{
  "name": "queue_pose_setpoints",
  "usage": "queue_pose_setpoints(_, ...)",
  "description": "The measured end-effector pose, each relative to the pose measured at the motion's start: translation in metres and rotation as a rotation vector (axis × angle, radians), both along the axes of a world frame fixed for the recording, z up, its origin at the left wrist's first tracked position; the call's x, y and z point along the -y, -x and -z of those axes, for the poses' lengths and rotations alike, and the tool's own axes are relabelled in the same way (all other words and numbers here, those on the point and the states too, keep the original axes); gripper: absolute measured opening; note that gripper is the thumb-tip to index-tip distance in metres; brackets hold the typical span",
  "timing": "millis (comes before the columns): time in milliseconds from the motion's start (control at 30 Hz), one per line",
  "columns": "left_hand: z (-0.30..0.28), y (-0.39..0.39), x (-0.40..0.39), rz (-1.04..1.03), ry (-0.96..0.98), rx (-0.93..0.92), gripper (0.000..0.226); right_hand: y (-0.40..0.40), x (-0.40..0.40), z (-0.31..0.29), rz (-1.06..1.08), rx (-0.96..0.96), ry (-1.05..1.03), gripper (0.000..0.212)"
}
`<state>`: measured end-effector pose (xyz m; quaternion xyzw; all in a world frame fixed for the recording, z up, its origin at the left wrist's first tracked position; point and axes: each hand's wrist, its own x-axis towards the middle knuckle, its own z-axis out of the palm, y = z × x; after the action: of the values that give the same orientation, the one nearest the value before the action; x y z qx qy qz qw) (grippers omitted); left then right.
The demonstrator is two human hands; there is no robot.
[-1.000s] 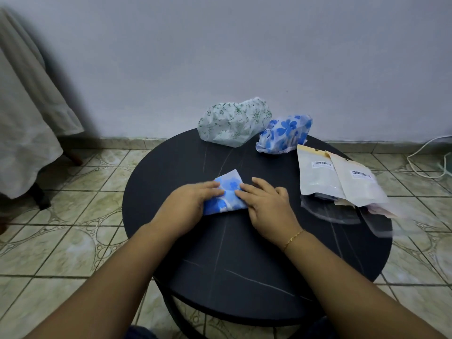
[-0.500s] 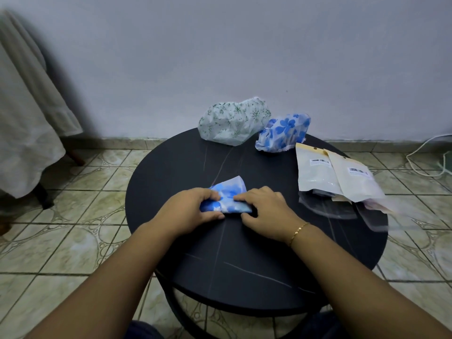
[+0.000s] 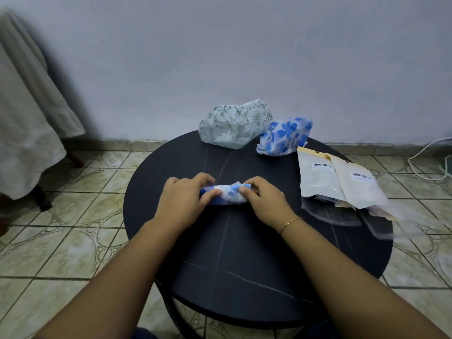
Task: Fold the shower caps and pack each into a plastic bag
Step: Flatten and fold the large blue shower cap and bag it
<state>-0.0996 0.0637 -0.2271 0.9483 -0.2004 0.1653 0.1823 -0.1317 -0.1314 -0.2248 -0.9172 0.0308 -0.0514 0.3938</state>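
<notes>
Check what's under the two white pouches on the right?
Under the white pouches, clear plastic bags stick out at their near ends, lying on the table with something dark showing at the overlap. How many bags, or what else sits beneath, is covered.

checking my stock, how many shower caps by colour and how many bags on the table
blue floral shower caps: 2, one folded between the left hand and right hand, one loose
green-print shower cap: 1
labelled plastic bags: 2
total: 5
</notes>
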Motion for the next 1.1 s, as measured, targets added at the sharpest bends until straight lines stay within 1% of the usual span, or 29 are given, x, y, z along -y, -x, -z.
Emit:
queue_pose_setpoints(67,0.003,-0.003,0.002,0.011,-0.025,0.140,0.023,-0.007,-0.003,0.000,0.057,-0.032,0.001,0.018)
queue_pose_setpoints(100,0.003,-0.003,0.003,0.049,-0.035,0.176,0.027,-0.009,-0.004,0.000,0.083,-0.048,-0.004,0.020)
queue_pose_setpoints(133,0.006,-0.004,0.003,0.091,-0.069,0.183,0.037,-0.012,-0.005,0.000,0.106,-0.058,-0.019,0.021)
queue_pose_setpoints(200,0.008,-0.002,0.006,0.142,-0.194,0.035,0.060,-0.018,-0.006,0.002,0.155,-0.055,-0.078,0.021)
queue_pose_setpoints(267,0.011,0.001,0.006,0.136,-0.254,-0.151,0.079,-0.019,-0.007,0.003,0.207,-0.033,-0.136,0.027)
queue_pose_setpoints(300,0.012,0.002,0.006,0.133,-0.265,-0.195,0.086,-0.019,-0.007,0.003,0.226,-0.012,-0.157,0.031)
queue_pose_setpoints(367,0.014,0.002,0.007,0.131,-0.273,-0.237,0.091,-0.016,-0.007,0.002,0.248,0.043,-0.149,0.036)
queue_pose_setpoints(400,0.014,0.002,0.007,0.124,-0.277,-0.245,0.092,-0.013,-0.007,0.002,0.240,0.090,-0.101,0.038)
queue_pose_setpoints(433,0.014,0.002,0.008,0.116,-0.291,-0.246,0.092,-0.010,-0.008,0.002,0.199,0.138,-0.002,0.041)
queue_pose_setpoints(467,0.014,0.002,0.010,0.107,-0.308,-0.238,0.093,-0.007,-0.011,0.003,0.116,0.161,0.149,0.045)
queue_pose_setpoints(533,0.015,0.003,0.012,0.090,-0.351,-0.208,0.093,0.000,-0.018,0.007,-0.116,0.134,0.446,0.060)
queue_pose_setpoints(567,0.015,0.002,0.013,0.086,-0.365,-0.205,0.093,0.002,-0.021,0.010,-0.210,0.091,0.530,0.064)
queue_pose_setpoints(600,0.016,0.002,0.014,0.086,-0.377,-0.211,0.093,0.002,-0.022,0.011,-0.265,0.035,0.573,0.062)
queue_pose_setpoints(667,0.016,0.001,0.015,0.088,-0.389,-0.238,0.092,0.001,-0.020,0.012,-0.301,-0.045,0.587,0.054)
queue_pose_setpoints(767,0.020,0.000,0.011,0.091,-0.352,-0.293,0.090,0.000,-0.019,0.010,-0.309,-0.103,0.614,0.053)
queue_pose_setpoints(867,0.021,0.001,0.003,0.075,-0.315,-0.365,0.076,0.002,-0.013,0.009,-0.296,-0.157,0.607,0.053)
queue_pose_setpoints(967,0.016,0.003,-0.003,0.046,-0.335,-0.408,0.067,0.006,-0.004,0.004,-0.269,-0.210,0.596,0.053)
queue_pose_setpoints(1033,0.013,0.004,-0.003,0.024,-0.345,-0.400,0.060,0.009,-0.002,0.001,-0.274,-0.227,0.589,0.052)
queue_pose_setpoints(1100,0.012,0.007,0.003,0.005,-0.361,-0.340,0.069,0.009,-0.002,-0.002,-0.279,-0.222,0.606,0.052)
